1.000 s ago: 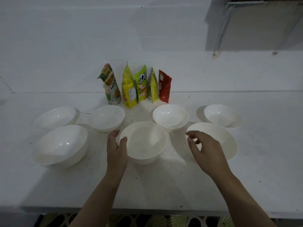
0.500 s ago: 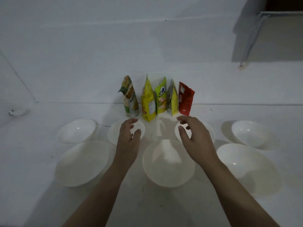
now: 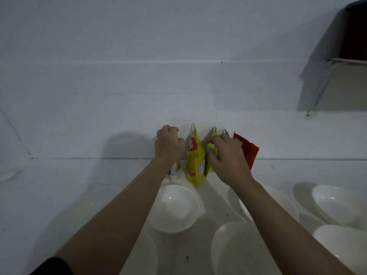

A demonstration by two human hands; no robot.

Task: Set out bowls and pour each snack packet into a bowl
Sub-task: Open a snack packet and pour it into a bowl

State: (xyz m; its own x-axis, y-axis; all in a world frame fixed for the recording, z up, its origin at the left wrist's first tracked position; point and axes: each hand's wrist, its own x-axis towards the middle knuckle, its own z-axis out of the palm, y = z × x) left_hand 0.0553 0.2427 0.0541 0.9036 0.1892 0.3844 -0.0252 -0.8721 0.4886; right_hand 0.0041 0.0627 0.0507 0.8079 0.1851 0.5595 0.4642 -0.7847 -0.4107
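Counter (image 3: 69,195): white, against a white wall.
Bowls: white, empty, spread along the near counter; one (image 3: 174,208) between the forearms, another (image 3: 236,253) nearer.
Packets: upright in a row at the wall; yellow packet (image 3: 195,165) between the hands, red packet (image 3: 249,153) rightmost.
Left hand (image 3: 169,144): fingers curled over the top of the leftmost packet (image 3: 175,172), mostly hidden.
Right hand (image 3: 226,157): fingers spread, resting on the green packet (image 3: 210,166).
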